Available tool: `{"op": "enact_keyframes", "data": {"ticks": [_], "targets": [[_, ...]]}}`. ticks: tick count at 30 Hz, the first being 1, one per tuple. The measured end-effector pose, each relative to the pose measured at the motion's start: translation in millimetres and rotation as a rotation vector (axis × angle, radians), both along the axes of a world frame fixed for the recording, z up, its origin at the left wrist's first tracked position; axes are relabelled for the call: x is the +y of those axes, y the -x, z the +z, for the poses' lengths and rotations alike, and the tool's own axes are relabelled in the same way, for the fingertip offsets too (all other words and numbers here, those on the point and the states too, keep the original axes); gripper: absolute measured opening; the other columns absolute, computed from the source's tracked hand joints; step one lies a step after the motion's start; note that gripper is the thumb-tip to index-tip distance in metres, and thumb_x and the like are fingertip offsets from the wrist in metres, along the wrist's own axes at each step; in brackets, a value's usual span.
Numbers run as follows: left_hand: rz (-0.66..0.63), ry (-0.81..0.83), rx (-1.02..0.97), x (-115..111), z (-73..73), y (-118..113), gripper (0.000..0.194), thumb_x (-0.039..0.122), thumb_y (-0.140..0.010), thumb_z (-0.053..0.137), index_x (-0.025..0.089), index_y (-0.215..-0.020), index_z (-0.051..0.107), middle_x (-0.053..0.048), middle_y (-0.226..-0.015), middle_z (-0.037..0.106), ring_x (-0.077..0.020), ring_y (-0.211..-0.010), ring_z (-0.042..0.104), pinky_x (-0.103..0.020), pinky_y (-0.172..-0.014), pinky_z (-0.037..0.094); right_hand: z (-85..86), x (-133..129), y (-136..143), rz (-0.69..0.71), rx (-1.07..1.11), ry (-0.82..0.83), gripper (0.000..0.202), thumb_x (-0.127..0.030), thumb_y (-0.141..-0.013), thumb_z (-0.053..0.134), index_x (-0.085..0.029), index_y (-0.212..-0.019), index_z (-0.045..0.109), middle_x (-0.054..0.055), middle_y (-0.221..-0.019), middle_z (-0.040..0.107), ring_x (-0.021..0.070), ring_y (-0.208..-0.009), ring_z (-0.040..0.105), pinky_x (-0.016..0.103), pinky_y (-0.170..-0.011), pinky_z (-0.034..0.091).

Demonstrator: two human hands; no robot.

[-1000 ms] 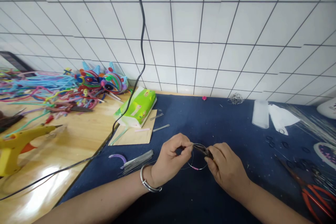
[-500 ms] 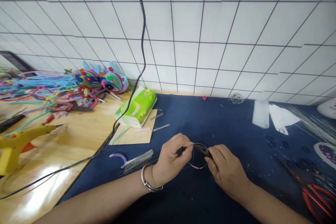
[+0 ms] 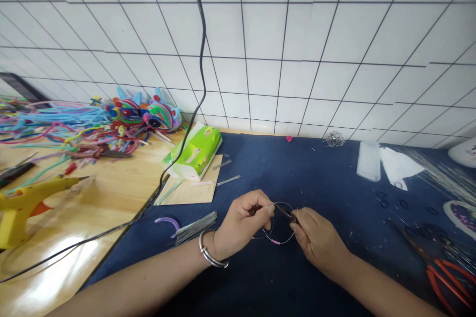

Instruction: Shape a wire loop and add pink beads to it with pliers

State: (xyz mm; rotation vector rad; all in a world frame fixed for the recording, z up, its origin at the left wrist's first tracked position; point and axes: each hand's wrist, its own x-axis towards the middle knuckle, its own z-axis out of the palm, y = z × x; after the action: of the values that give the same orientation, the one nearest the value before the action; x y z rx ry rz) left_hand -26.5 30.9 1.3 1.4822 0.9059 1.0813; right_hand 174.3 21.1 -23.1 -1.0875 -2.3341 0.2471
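Observation:
Both my hands meet over the dark blue cloth point(image 3: 297, 173) near the front of the table. My left hand point(image 3: 241, 223), with a silver bangle on its wrist, pinches the left side of a thin wire ring point(image 3: 278, 223) that carries a small pink bead at its bottom. My right hand point(image 3: 320, 242) grips a small dark tool, which looks like pliers point(image 3: 285, 212), with its tip at the top of the ring. The ring hangs just above the cloth between the two hands.
A bundle of thin wires point(image 3: 195, 225) and a purple curved piece point(image 3: 167, 221) lie left of my hands. A green tissue pack point(image 3: 195, 151), a yellow glue gun point(image 3: 22, 203), pipe cleaners point(image 3: 67, 126), red-handled pliers point(image 3: 446, 277) and a black cable point(image 3: 178, 143) are around.
The wire ring has grown a little wider and rounder between my hands. The hands have shifted only slightly.

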Motion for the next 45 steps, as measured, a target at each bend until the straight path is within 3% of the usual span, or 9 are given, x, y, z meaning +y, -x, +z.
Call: {"op": "enact_keyframes", "data": {"ticks": [5, 11, 14, 30, 45], "targets": [[-0.031, 0.008, 0.023, 3.5, 2.2, 1.3, 0.014, 0.023, -0.085, 0.050, 0.014, -0.074, 0.052, 0.000, -0.060, 0.054, -0.0089, -0.054, 0.050, -0.023, -0.055, 0.040, 0.4, 1.5, -1.9, -0.013, -0.009, -0.032, 0.020, -0.023, -0.089, 0.036, -0.014, -0.091, 0.054, 0.007, -0.078, 0.056, 0.0144, -0.071, 0.054, 0.029, -0.064, 0.048], [0.036, -0.190, 0.216, 6.6, 3.0, 2.7, 0.011, 0.019, -0.084, 0.050, 0.014, -0.080, 0.059, -0.002, -0.066, 0.056, -0.0114, -0.063, 0.053, -0.025, -0.063, 0.042, 1.8, 0.5, -2.4, -0.076, -0.053, -0.098, 0.018, -0.021, -0.087, 0.041, -0.012, -0.096, 0.053, 0.008, -0.080, 0.054, 0.0165, -0.074, 0.052, 0.032, -0.066, 0.047], [0.046, -0.214, 0.233, 6.1, 1.6, 2.6, 0.013, 0.018, -0.085, 0.048, 0.014, -0.078, 0.058, -0.002, -0.066, 0.056, -0.0115, -0.064, 0.053, -0.026, -0.065, 0.042, 0.7, -0.1, -2.6, -0.074, -0.062, -0.071, 0.017, -0.021, -0.087, 0.041, -0.012, -0.096, 0.053, 0.008, -0.080, 0.053, 0.0165, -0.074, 0.051, 0.032, -0.066, 0.046], [-0.007, 0.183, -0.119, 1.6, -4.0, -8.9, 0.018, 0.027, -0.088, 0.046, 0.014, -0.078, 0.052, 0.001, -0.060, 0.054, -0.0096, -0.057, 0.050, -0.025, -0.061, 0.040, -1.8, -0.7, -0.2, -0.046, 0.002, 0.006, 0.016, -0.021, -0.088, 0.038, -0.013, -0.091, 0.052, 0.006, -0.077, 0.051, 0.0154, -0.071, 0.047, 0.030, -0.064, 0.043], [0.060, 0.069, 0.107, 3.4, 1.5, -4.7, 0.018, 0.029, -0.087, 0.047, 0.014, -0.085, 0.056, 0.000, -0.064, 0.056, -0.0108, -0.062, 0.052, -0.025, -0.063, 0.042, 1.1, 1.4, -0.9, -0.162, -0.125, -0.101, 0.019, -0.026, -0.086, 0.043, -0.013, -0.090, 0.055, 0.007, -0.078, 0.052, 0.0175, -0.075, 0.049, 0.032, -0.067, 0.044]]}}
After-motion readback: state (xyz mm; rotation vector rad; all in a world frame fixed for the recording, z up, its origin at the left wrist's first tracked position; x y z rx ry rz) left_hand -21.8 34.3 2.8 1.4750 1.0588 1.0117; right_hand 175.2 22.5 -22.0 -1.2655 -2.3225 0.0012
